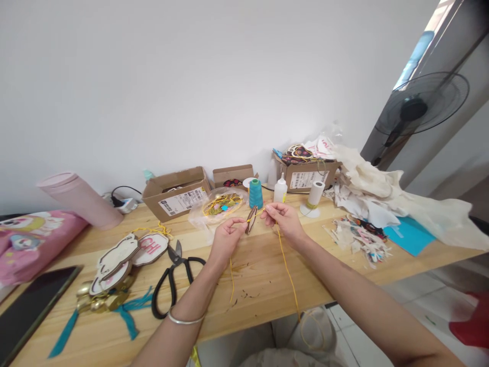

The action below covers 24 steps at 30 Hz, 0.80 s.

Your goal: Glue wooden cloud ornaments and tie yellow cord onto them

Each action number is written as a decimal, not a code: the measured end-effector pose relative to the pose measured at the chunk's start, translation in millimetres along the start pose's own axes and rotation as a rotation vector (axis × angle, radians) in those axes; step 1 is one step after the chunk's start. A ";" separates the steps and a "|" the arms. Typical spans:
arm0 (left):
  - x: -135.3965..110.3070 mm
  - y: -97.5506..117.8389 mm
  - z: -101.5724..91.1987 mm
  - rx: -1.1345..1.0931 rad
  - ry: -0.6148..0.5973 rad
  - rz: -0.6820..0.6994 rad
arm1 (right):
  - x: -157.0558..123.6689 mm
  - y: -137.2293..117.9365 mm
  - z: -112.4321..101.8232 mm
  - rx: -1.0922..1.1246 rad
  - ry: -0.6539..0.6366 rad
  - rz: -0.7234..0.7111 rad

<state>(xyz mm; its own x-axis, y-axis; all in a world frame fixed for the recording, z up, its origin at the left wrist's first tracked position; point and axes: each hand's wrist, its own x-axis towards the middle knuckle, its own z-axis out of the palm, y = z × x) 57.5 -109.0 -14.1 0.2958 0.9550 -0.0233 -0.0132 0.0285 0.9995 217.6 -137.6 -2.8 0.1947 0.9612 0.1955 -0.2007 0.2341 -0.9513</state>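
Note:
My left hand [228, 237], closed in a pinch, holds the edge of a small flat brown piece with a pale rim [251, 220], seen nearly edge-on. Yellow cord [284, 255] runs across from that piece to my right hand [283, 220], whose thumb and fingers pinch it. One length of cord drops from the right hand past the table edge; a shorter end hangs below my left hand. How the cord is joined to the piece is too small to tell. Just behind the hands stands a teal thread spool [255, 194].
Black-handled scissors [176, 272] lie left of my left forearm, beside flat white shapes [118, 255] and gold bells with teal tassels [101, 298]. Cardboard boxes [175, 196], a squeeze bottle [280, 189] and a white spool [315, 194] stand behind. Fabric scraps [362, 239] lie right.

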 end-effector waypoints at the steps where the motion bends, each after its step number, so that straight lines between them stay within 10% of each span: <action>1: 0.4 -0.8 -0.6 0.014 0.004 0.018 | -0.2 -0.7 0.3 -0.001 -0.006 0.002; 24: 3.8 -7.8 -1.7 0.109 -0.014 0.002 | 3.8 -2.3 -6.8 -0.046 -0.001 0.084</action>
<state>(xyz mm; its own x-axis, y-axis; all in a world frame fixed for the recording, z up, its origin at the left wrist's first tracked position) 57.2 -105.1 -22.0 0.3088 0.9509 -0.0217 0.0905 -0.0066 0.9959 225.3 -135.5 -1.6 0.1779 0.9773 0.1148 -0.1717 0.1457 -0.9743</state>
